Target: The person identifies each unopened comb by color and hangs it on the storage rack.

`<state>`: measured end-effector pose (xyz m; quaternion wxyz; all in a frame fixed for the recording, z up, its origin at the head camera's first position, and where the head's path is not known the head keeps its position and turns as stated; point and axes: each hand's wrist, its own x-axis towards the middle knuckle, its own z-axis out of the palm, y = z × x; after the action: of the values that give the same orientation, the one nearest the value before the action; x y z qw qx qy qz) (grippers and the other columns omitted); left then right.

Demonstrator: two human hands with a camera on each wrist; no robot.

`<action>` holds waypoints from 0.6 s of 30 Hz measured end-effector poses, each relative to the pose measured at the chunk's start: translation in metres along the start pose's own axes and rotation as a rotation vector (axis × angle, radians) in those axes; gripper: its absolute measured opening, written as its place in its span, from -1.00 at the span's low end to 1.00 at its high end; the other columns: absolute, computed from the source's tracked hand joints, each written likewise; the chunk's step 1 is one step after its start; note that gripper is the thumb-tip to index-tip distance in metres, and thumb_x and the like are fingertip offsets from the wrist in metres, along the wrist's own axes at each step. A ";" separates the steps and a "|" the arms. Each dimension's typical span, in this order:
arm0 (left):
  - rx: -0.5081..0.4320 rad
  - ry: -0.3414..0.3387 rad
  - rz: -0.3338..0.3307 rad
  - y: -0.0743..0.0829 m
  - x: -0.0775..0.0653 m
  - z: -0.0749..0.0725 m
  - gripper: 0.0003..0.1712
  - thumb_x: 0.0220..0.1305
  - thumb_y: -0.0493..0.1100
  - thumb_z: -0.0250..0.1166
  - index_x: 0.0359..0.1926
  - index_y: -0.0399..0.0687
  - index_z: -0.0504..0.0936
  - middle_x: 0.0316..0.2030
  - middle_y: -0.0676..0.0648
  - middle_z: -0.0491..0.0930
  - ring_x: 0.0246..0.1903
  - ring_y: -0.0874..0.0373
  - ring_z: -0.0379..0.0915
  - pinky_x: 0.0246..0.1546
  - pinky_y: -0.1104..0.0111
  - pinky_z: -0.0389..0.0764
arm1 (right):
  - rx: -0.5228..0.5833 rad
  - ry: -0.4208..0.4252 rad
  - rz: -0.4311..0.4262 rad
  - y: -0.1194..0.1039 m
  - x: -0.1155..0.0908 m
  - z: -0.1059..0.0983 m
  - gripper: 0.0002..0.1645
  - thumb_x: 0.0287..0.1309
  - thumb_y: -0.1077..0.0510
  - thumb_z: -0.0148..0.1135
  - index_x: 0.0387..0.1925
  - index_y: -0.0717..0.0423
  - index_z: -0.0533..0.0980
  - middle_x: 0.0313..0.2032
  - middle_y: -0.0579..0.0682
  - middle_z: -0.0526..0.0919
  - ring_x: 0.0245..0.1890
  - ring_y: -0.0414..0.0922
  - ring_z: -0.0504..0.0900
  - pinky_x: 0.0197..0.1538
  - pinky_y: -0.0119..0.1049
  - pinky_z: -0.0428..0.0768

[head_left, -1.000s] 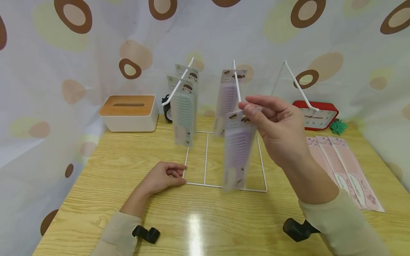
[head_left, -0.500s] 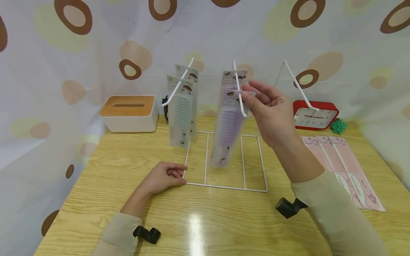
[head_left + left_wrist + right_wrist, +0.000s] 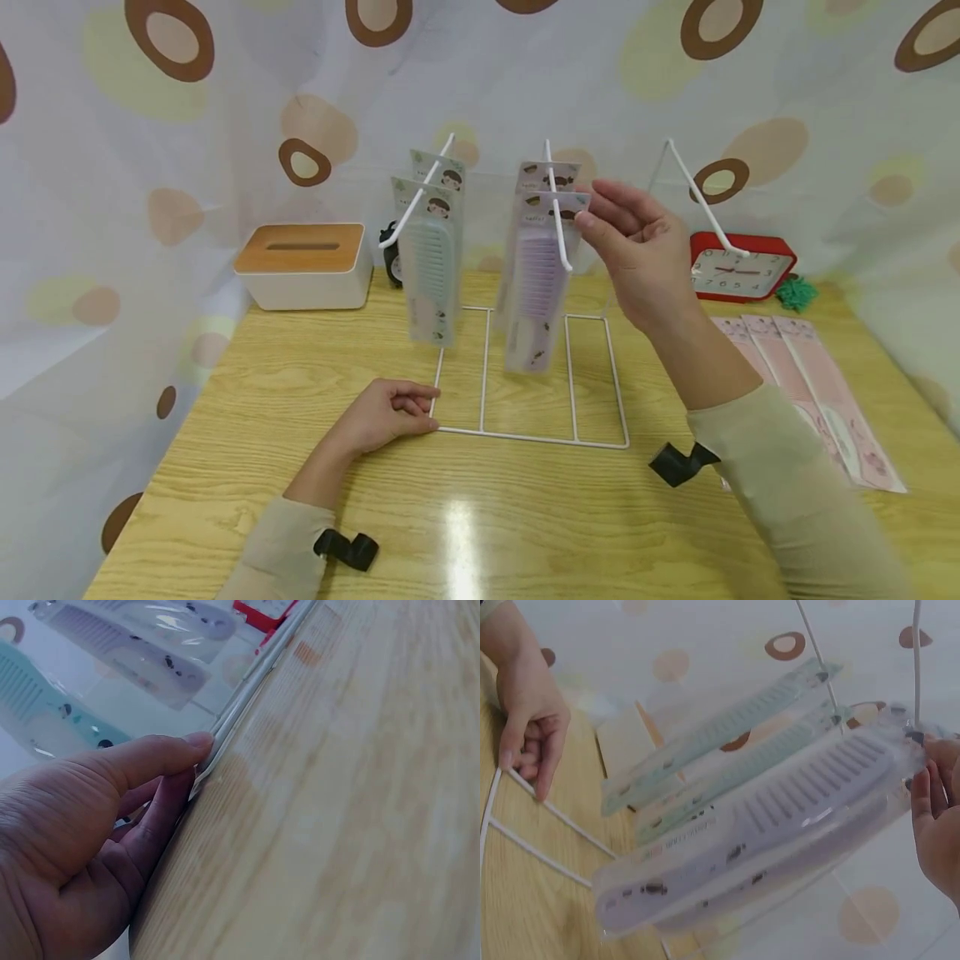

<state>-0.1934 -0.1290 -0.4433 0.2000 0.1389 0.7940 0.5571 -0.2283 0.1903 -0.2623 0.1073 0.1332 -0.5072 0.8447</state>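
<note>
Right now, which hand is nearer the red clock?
Right. The right hand is at the front purple comb, left of the clock; the left hand is farther left, pinching the rack.

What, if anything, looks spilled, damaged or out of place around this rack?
Nothing stands out: both purple combs and both green combs hang packaged from the rack, the right hand pinches the front purple packet, and the pink packages lie flat on the table.

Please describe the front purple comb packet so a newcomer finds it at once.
On the light wooden table stands a white wire rack with three upper arms. On the middle arm, right of the pale green packaged combs, hangs the front clear plastic packet with a purple comb. Unlike the purple packet behind, it has its upper corner pinched by the person's right hand.
</note>
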 end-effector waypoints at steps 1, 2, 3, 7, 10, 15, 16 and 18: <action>0.000 0.000 -0.001 0.000 0.000 0.000 -0.47 0.13 -0.26 0.50 0.15 -0.27 0.64 -0.27 -0.12 0.67 -0.32 0.19 0.54 -0.27 0.46 0.58 | -0.028 -0.022 0.004 0.000 -0.001 -0.006 -0.57 0.10 0.51 0.32 0.04 0.27 0.61 -0.14 0.03 0.77 -0.15 -0.16 0.76 0.01 -0.37 0.65; 0.001 0.001 -0.003 0.001 0.000 0.000 -0.47 0.13 -0.26 0.50 0.15 -0.27 0.64 -0.27 -0.12 0.67 -0.32 0.19 0.55 -0.27 0.46 0.58 | -0.065 -0.043 0.012 0.000 -0.002 -0.012 -0.56 0.13 0.51 0.30 0.07 0.26 0.60 -0.12 0.01 0.77 -0.13 -0.16 0.75 0.02 -0.38 0.64; 0.001 0.002 -0.005 0.001 0.000 0.000 -0.47 0.13 -0.26 0.50 0.15 -0.27 0.64 -0.27 -0.11 0.67 -0.32 0.19 0.55 -0.27 0.46 0.58 | -0.100 -0.065 0.026 -0.001 -0.002 -0.020 -0.54 0.15 0.50 0.28 0.10 0.25 0.58 -0.10 0.00 0.77 -0.10 -0.17 0.75 0.02 -0.39 0.64; 0.000 0.017 -0.004 0.002 0.000 0.000 -0.47 0.12 -0.26 0.50 0.14 -0.26 0.65 -0.27 -0.12 0.67 -0.32 0.19 0.54 -0.27 0.47 0.57 | -0.299 -0.105 0.111 -0.004 -0.003 -0.061 -0.46 0.23 0.37 0.29 0.25 0.14 0.50 0.03 -0.11 0.73 0.03 -0.25 0.70 0.00 -0.45 0.63; 0.002 0.016 -0.004 0.002 0.000 0.000 -0.47 0.12 -0.27 0.50 0.14 -0.27 0.65 -0.27 -0.12 0.67 -0.32 0.19 0.54 -0.28 0.47 0.57 | -0.498 -0.095 0.177 -0.004 -0.003 -0.096 -0.43 0.24 0.23 0.34 0.28 0.06 0.49 0.04 -0.21 0.71 -0.02 -0.31 0.70 -0.11 -0.50 0.64; 0.010 0.009 -0.007 0.001 0.001 0.000 -0.46 0.12 -0.25 0.51 0.15 -0.25 0.64 -0.28 -0.12 0.67 -0.32 0.18 0.54 -0.27 0.47 0.57 | -0.818 -0.113 0.217 0.003 -0.002 -0.158 -0.42 0.31 0.12 0.30 0.33 0.02 0.45 0.01 -0.40 0.69 -0.08 -0.40 0.69 -0.23 -0.48 0.61; 0.011 0.008 -0.006 0.001 0.001 0.000 -0.46 0.12 -0.25 0.51 0.15 -0.25 0.64 -0.27 -0.12 0.67 -0.32 0.18 0.54 -0.27 0.47 0.57 | -0.871 -0.113 0.229 0.005 -0.001 -0.170 -0.42 0.32 0.10 0.29 0.34 0.00 0.43 0.00 -0.45 0.67 -0.07 -0.43 0.67 -0.24 -0.47 0.61; 0.011 0.006 -0.005 0.001 0.001 0.001 -0.46 0.12 -0.25 0.51 0.15 -0.25 0.64 -0.27 -0.13 0.67 -0.32 0.18 0.55 -0.27 0.47 0.57 | -0.950 -0.112 0.245 0.008 -0.002 -0.189 -0.41 0.33 0.08 0.28 0.35 0.01 0.42 -0.02 -0.52 0.65 -0.08 -0.47 0.66 -0.26 -0.45 0.60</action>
<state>-0.1939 -0.1277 -0.4428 0.1982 0.1362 0.7980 0.5526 -0.2509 0.3542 -0.3550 0.0286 0.0542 -0.8532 0.5180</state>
